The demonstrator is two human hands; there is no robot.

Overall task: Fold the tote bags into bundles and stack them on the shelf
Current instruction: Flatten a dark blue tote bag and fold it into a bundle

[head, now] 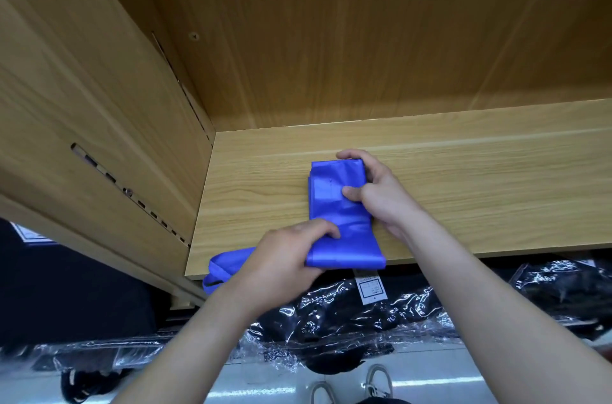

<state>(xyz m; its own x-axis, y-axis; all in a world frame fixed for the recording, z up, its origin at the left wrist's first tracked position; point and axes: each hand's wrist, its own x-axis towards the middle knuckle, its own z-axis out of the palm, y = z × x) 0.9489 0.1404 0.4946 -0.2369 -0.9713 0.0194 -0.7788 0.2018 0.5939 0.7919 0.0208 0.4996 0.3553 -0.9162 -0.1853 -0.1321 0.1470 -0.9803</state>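
Note:
A blue tote bag point(341, 215), folded into a long narrow strip, lies on the wooden shelf point(463, 185) near its front edge. My right hand point(374, 191) grips the strip's far folded end, fingers curled over it and thumb pressed on top. My left hand point(288, 258) holds the near end, which hangs slightly over the shelf's front edge. The bag's handle loop point(225, 268) trails off to the left under my left hand and droops past the edge.
The shelf's side panel point(99, 138) with slotted rails rises at the left, and the back panel point(364, 49) stands behind. Below the shelf lie several black items in clear plastic wrap point(347, 321). My shoes point(351, 387) show on the pale floor.

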